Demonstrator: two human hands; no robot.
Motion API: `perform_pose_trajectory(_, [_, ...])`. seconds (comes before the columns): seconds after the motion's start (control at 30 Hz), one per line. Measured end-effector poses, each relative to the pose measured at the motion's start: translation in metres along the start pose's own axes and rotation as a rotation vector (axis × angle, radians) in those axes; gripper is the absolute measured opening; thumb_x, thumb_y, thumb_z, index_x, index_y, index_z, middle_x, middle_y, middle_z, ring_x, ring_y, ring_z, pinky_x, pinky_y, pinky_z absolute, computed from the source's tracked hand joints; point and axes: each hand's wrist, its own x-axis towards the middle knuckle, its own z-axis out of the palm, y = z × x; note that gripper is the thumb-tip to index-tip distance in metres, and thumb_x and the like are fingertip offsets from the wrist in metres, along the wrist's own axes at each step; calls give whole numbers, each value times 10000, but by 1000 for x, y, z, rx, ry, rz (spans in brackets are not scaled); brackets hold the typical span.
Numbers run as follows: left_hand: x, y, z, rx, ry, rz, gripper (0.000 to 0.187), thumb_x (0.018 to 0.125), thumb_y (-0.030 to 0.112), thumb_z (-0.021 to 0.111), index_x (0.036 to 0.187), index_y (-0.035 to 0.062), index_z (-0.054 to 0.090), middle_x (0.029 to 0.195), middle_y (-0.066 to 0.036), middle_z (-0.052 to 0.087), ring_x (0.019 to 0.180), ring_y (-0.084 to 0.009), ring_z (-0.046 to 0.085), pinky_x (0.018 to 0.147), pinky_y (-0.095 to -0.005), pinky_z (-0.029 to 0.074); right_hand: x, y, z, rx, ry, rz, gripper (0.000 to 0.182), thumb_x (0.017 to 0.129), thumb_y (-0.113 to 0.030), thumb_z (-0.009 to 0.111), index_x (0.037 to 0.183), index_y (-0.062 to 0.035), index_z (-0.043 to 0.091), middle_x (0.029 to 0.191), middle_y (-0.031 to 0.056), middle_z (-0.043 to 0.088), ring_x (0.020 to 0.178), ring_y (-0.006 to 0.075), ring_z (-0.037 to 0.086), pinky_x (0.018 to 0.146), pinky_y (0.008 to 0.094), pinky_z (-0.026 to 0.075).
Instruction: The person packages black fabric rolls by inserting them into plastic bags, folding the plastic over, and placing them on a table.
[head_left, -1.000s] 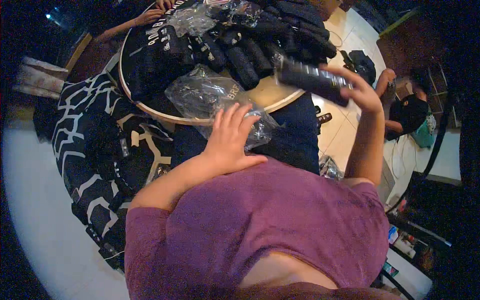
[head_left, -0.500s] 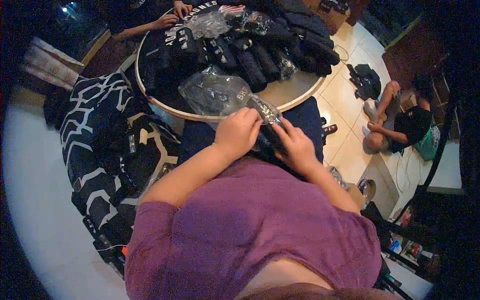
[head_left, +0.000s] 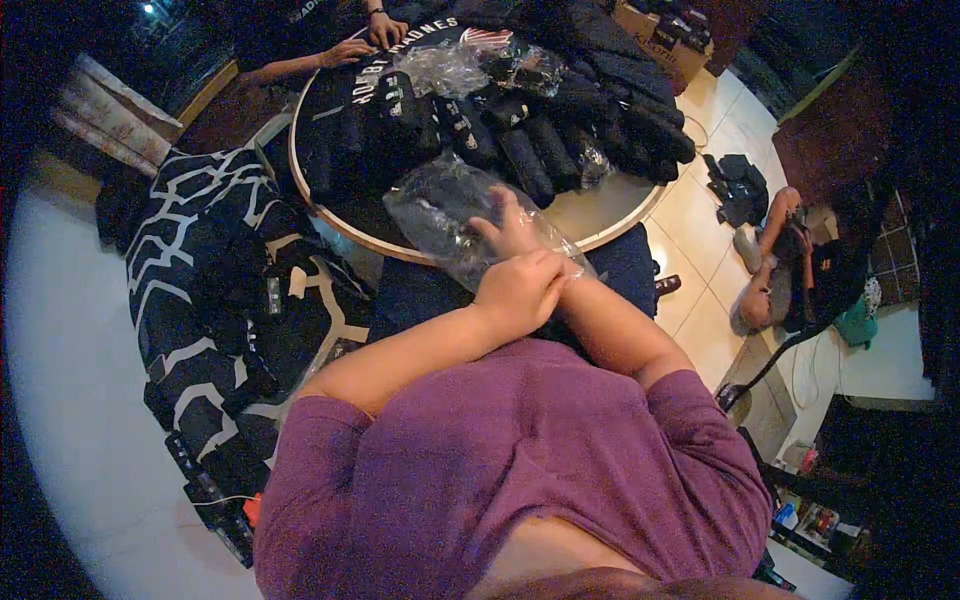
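Note:
A clear plastic bag (head_left: 425, 205) lies over the near rim of the round table, spread above dark fabric. My right hand (head_left: 508, 222) appears to be inside it, fingers apart, with the plastic reaching back to the wrist. Beside that wrist, my left hand (head_left: 520, 290) has its fingers pinched on the edge of the bag. Several rolled black garments (head_left: 535, 160) lie on the table just beyond the bag.
The round table (head_left: 300, 165) also bears crumpled plastic (head_left: 440, 70) and a printed black shirt (head_left: 440, 32). Another person's hands (head_left: 383, 30) rest at its far left. A person (head_left: 800, 260) sits on the floor at right. Black-and-white fabric (head_left: 165, 260) lies at left.
Both hands were on a dark packet with gold-coloured lettering at the bag's opening; it no longer shows. My right hand has moved left and forward into the bag, crossing my left.

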Motion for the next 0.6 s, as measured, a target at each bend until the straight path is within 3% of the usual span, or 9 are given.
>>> perform_pose_trajectory(0.07, [2,-6,0,-12,-2,-40,127,804,181,583,834,63,547,813,-134,584,731,-342,589,615,-426,484,4,10,9,154,-72,180,551,823,-167,533,1325,-35,348,1331,253,380,1215,423,375,976,468,363])
perform_pose_trajectory(0.13, [5,-10,-4,-51,1,-62,135,796,177,593,820,55,542,808,-148,583,728,-349,588,615,-430,478,-2,34,23,-188,27,-260,614,834,-213,549,1360,-20,297,1366,254,348,1261,400,341,1034,450,296])
perform_pose_trajectory(0.23, [6,-16,-8,-127,-22,-113,147,792,180,605,801,47,545,798,-155,581,714,-344,589,604,-427,469,-42,59,14,-347,-163,-455,652,826,-220,555,1374,-7,273,1379,243,344,1276,382,328,1059,435,255])
perform_pose_trajectory(0.3, [9,-20,-10,-163,-51,-122,150,796,187,608,797,47,553,794,-147,579,703,-333,591,592,-419,466,-63,27,-60,-313,-672,-320,605,823,-166,534,1361,-9,307,1315,219,436,1216,341,417,1029,399,310])
perform_pose_trajectory(0.33, [10,-22,-11,-220,-49,-113,151,800,193,613,797,50,563,783,-138,576,682,-322,589,578,-404,463,-61,-10,-113,-91,-1010,-36,554,826,-130,513,1342,-7,354,1263,203,502,1171,315,478,1005,375,351])
perform_pose_trajectory(0.37, [11,-23,-11,-277,-47,-108,153,803,199,618,797,53,573,773,-129,573,661,-311,588,564,-389,461,-49,-23,-148,-79,-1258,-38,419,811,-79,506,1222,4,512,1107,173,615,1029,252,586,922,332,432])
perform_pose_trajectory(0.47, [16,-23,-13,-313,-69,-152,144,800,196,631,808,60,584,753,-109,568,627,-271,587,556,-355,466,-16,-11,-227,663,-942,24,262,835,-149,526,1020,-6,644,987,110,662,836,194,631,768,316,503])
perform_pose_trajectory(0.53, [19,-22,-14,-366,-143,-212,147,793,195,641,807,62,582,757,-101,577,624,-230,593,567,-331,475,35,-5,-234,230,-475,177,242,858,-236,558,936,-20,636,880,74,647,819,180,629,696,273,508])
perform_pose_trajectory(0.6, [20,-24,-10,-349,-157,-206,152,792,200,644,804,61,582,757,-101,582,622,-228,593,569,-328,477,98,41,-200,-9,-24,43,424,802,-263,642,1130,-15,537,1020,123,611,905,202,614,759,334,502])
